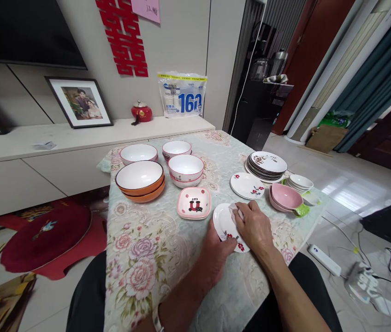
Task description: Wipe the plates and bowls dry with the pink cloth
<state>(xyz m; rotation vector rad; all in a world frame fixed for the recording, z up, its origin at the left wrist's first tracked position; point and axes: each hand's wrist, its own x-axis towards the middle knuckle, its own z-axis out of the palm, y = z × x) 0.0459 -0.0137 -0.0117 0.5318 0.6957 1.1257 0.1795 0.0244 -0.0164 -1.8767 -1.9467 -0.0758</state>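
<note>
My left hand (216,251) grips the near left rim of a white plate (223,222) with red flowers, its thumb lying over the edge. Bent over the same plate, the fingers of my right hand (255,227) press a thin pale cloth (234,213) to its surface; whether it is paper or fabric I cannot tell. Just left of the plate lies a pink square cat dish (194,203). Beyond my right hand is another white flowered plate (247,185).
Orange bowls (140,179) and white bowls with red rims (186,169) stand at the table's left. To the right are stacked dark-edged plates (267,163), pink bowls (286,198) and small white dishes (299,182). The flowered tablecloth (140,276) meets a white cabinet (78,138).
</note>
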